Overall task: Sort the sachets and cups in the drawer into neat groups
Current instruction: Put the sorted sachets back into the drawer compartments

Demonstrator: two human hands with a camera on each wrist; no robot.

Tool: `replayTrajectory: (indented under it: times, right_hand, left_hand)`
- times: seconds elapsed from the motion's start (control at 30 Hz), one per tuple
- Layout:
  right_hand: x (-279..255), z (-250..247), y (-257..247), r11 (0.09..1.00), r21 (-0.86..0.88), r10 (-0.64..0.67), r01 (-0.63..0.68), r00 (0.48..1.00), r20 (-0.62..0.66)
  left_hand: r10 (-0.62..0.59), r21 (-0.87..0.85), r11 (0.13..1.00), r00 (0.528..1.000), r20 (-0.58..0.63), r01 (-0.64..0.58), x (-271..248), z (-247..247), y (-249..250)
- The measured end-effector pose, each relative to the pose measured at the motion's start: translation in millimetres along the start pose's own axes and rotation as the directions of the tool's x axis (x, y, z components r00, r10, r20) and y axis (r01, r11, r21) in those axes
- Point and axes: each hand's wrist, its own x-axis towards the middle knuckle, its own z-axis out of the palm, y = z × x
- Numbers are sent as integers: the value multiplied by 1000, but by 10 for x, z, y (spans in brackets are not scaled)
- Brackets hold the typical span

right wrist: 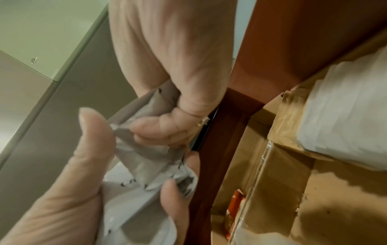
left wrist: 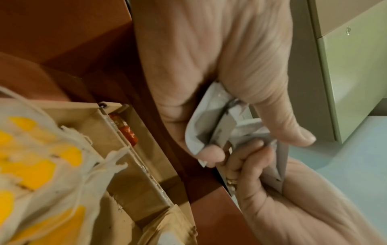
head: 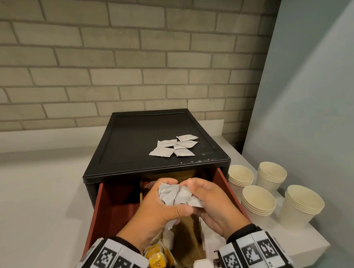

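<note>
While both the left hand (head: 154, 202) and right hand (head: 210, 200) hold the bunch of white sachets (head: 176, 196) over the open drawer (head: 106, 206), square their edges gently before setting them down together.

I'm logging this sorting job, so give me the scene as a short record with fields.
left hand: grips bunch of white sachets
right hand: grips the same bunch
drawer: open, red walls, yellow sachets at front
cabinet top: loose pile of sachets
cup stacks: four, right of cabinet
</note>
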Motion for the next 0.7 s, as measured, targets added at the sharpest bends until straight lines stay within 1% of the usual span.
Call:
replayTrajectory:
  times: [0.07,0.17,0.23,0.33,0.47,0.57,0.7]
  right_hand:
    - [-2,-16,-10,1000,6,11,-11,1000,14]
    - [-1,-17,-14,999,-45,1,0,999,34]
    - [0,-1,-5,996,-87,4,-1,999,35]
    - [20,18,-6,990,-143,20,-21,1000,-12]
    - [13,9,-42,985,-173,10,-12,1000,-13]
    - [26,-7,-26,979,-201,-34,32,999,-9]
    - [49,-24,19,975,-208,-83,78,996,-16]
  left_hand:
    - [-22,-33,999,1000,-13,21,-36,12,60]
    - [-93,-152,985,992,-91,79,-19,-12,82]
    - [-164,-226,966,973,-161,125,13,-46,57]
    - [-231,-251,952,949,-217,175,57,-95,15]
    - [-268,-277,937,946,-184,211,67,-124,17]
    - [-246,-262,943,960,-134,205,57,-119,24]
    - [-207,-303,937,975,-81,174,-6,-70,78]
